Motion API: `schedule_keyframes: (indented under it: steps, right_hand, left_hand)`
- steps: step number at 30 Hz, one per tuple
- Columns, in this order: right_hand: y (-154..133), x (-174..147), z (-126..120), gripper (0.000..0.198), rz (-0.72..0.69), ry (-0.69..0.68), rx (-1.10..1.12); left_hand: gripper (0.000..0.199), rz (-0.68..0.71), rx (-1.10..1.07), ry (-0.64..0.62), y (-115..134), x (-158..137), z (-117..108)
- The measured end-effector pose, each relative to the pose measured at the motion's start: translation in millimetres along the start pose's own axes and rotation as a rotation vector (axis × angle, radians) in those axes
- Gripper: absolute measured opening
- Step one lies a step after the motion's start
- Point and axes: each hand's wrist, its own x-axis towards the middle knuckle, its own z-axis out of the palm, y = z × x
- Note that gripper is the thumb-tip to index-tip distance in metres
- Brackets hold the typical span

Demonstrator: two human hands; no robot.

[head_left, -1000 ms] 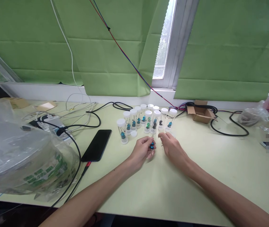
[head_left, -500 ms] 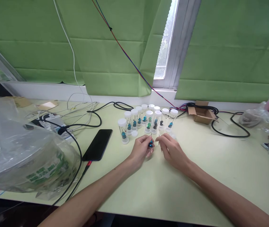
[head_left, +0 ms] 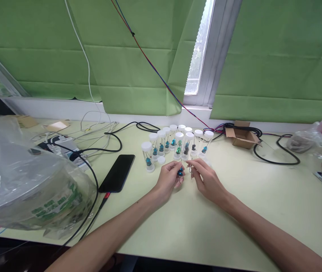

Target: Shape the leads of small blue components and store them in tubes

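My left hand (head_left: 166,180) is closed around a small shiny blue figure (head_left: 180,172), held upright just above the table. Close beside it on the right, my right hand (head_left: 208,179) pinches a thin metal piece (head_left: 190,169) between thumb and fingertips; its exact kind is too small to make out. Beyond both hands stand several clear tubes with white caps (head_left: 148,158), most holding a small blue, green or dark figure. A loose white cap (head_left: 161,160) lies near the front-left tubes.
A black phone (head_left: 117,173) with a cable plugged in lies left of my hands. Farther left sits a large plastic-wrapped bundle (head_left: 36,181). An open cardboard box (head_left: 242,138) and black cable (head_left: 285,163) are at the back right. Green blinds (head_left: 138,68) hang behind the table.
The fingers of my right hand have shifted slightly, and the thin metal piece in them shows more clearly. My left hand keeps its place with the blue figure.
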Motion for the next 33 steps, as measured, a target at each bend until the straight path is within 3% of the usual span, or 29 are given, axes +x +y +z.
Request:
schedule_keyframes:
  steps: [18, 28, 33]
  right_hand:
    - [-9, 1, -3, 0.021, -0.019, 0.074, -0.006]
    - [-13, 1, -3, 0.020, 0.223, 0.224, 0.303]
    - [-10, -1, 1, 0.016, 0.228, 0.239, 0.391]
  left_hand:
    - [0.030, -0.008, 0.002, -0.054, -3, 2, -3]
    - [0.029, -0.045, 0.026, -0.081, -3, 1, -1]
    - [0.029, -0.060, 0.035, -0.105, -3, 1, -1]
